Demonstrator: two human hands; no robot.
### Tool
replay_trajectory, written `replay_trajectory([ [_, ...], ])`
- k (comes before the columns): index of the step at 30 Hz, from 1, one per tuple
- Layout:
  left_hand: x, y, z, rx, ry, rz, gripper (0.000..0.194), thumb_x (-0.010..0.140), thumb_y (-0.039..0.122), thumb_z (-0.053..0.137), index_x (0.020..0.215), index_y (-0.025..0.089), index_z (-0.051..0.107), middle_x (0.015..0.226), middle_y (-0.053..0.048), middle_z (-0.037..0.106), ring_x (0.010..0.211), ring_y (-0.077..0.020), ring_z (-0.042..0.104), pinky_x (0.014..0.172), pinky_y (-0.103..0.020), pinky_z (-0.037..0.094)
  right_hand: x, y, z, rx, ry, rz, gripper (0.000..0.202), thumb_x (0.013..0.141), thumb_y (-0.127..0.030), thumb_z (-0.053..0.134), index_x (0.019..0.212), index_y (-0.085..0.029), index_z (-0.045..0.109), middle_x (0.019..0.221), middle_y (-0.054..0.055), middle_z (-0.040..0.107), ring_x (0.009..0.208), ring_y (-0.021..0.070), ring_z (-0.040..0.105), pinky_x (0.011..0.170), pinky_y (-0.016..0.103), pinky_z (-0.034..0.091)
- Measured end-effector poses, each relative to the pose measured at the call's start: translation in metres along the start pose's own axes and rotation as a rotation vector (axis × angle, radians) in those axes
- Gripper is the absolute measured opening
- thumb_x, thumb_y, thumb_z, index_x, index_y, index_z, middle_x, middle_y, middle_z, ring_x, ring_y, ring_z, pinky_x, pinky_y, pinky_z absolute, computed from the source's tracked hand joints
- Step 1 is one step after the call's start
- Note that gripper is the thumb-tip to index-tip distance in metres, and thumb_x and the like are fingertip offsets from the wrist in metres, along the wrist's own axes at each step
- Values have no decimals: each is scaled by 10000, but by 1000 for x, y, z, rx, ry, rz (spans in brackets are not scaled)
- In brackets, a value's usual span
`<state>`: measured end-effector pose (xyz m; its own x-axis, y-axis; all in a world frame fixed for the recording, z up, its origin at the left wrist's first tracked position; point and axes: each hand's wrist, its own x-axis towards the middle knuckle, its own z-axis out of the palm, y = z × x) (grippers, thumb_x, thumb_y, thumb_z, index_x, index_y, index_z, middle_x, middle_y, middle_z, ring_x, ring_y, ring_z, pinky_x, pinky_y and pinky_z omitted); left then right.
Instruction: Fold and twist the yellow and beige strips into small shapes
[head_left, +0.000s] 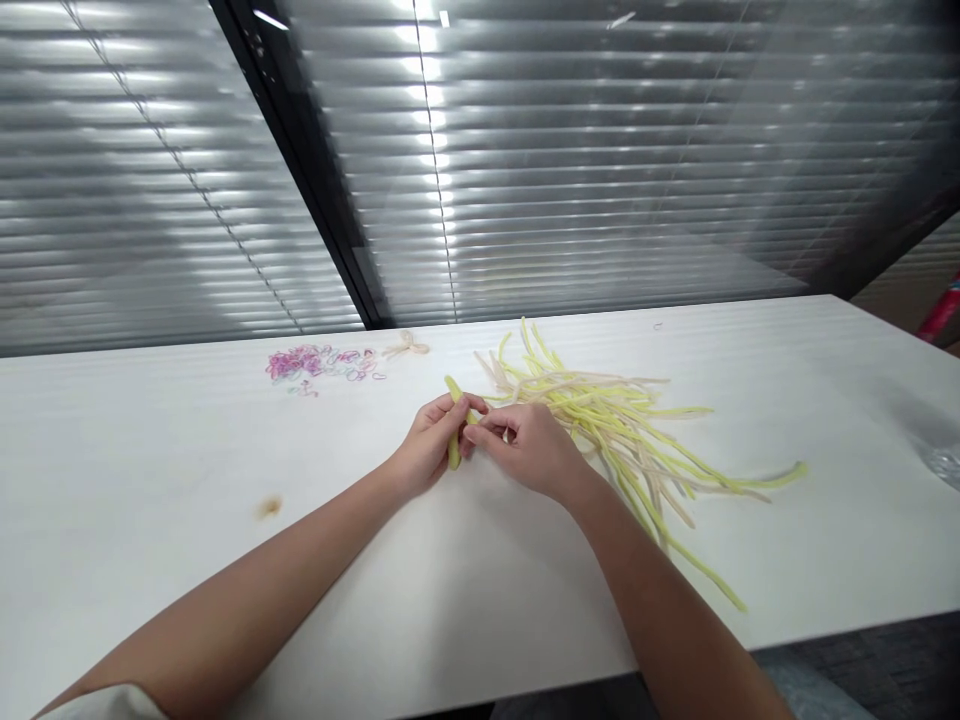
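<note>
My left hand (429,440) is closed around a yellow fuzzy pipe cleaner (454,448), whose folded ends stick out above and below the fingers. Close against it, my right hand (529,445) pinches at the same pipe cleaner with thumb and forefinger; the fingertips partly cover that spot. Just to the right of my right hand lies a loose pile of yellow and beige pipe cleaners (622,425), spread out in many directions.
Small pink, purple and teal elastic bands (300,362) are heaped at the back left. Beside them is a beige pipe cleaner bent into a bow (406,345). A brown stain (269,507) marks the white table (150,450). Clear plastic (943,463) sits at the right edge.
</note>
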<state>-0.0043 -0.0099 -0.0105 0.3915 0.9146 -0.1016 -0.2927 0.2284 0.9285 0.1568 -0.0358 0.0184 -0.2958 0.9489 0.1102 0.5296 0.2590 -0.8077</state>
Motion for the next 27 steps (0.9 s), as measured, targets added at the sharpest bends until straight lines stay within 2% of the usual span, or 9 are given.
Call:
replay_trajectory([
  [4, 2, 4, 0, -74, -1, -9, 293, 832, 456, 586, 846, 163, 588, 503, 44, 477, 415, -72, 422, 470, -211, 332, 0, 1, -11, -85, 149, 2, 360, 832, -526, 547, 729, -221, 710, 579, -13, 551, 541, 104, 420, 546, 257, 280],
  [9, 0, 7, 4, -54, 15, 38, 259, 799, 403, 622, 800, 147, 587, 727, 6, 567, 407, -41, 394, 464, -233, 302, 4, 9, -19, -83, 286, -53, 343, 841, -493, 543, 804, -200, 717, 602, 2, 565, 584, 119, 457, 585, 256, 323],
  [14, -6, -4, 2, 191, -20, 82, 335, 782, 459, 641, 726, 133, 588, 609, 19, 483, 461, -58, 364, 474, -230, 239, 7, 8, -14, 15, 195, -106, 361, 821, -463, 583, 1088, -240, 678, 728, -14, 627, 605, 107, 477, 597, 237, 343],
  [16, -9, -8, 0, 318, -37, 125, 343, 799, 467, 622, 725, 132, 599, 591, 17, 472, 490, -67, 349, 480, -230, 234, 7, 5, -13, 26, 142, -134, 355, 826, -438, 582, 1124, -263, 665, 771, -16, 647, 626, 107, 489, 599, 233, 340],
  [18, -12, -8, 0, 416, -51, 145, 331, 814, 461, 605, 761, 135, 617, 608, 11, 492, 507, -74, 350, 482, -226, 241, 7, 3, -13, 31, 107, -180, 275, 838, -399, 569, 1029, -252, 702, 788, -8, 660, 664, 113, 508, 608, 233, 340],
  [21, -15, -3, 5, 490, -69, 223, 312, 769, 402, 673, 956, 155, 637, 804, -35, 596, 675, -128, 496, 588, -234, 363, 6, 3, -14, 78, 89, -235, 215, 843, -353, 555, 858, -220, 723, 791, 6, 670, 702, 119, 529, 612, 231, 342],
  [23, -17, 0, 8, 505, -80, 293, 454, 716, 349, 729, 1113, 178, 592, 1018, -71, 610, 878, -184, 546, 720, -263, 412, 5, 6, -14, 119, 91, -218, 204, 831, -345, 559, 863, -218, 715, 795, 3, 671, 675, 112, 524, 600, 227, 346],
  [24, -18, 2, 10, 507, -80, 306, 529, 700, 329, 744, 1174, 191, 555, 1084, -77, 593, 909, -189, 547, 739, -267, 415, 4, 7, -14, 131, 86, -191, 208, 829, -354, 556, 866, -219, 709, 777, -3, 665, 637, 106, 508, 581, 225, 342],
  [27, -19, 1, 10, 512, -40, 277, 658, 685, 299, 755, 1268, 236, 456, 1079, -47, 551, 695, -102, 516, 608, -224, 383, 4, 13, -13, 135, 61, -136, 205, 814, -368, 560, 812, -209, 689, 717, -14, 646, 605, 104, 490, 555, 220, 331],
])
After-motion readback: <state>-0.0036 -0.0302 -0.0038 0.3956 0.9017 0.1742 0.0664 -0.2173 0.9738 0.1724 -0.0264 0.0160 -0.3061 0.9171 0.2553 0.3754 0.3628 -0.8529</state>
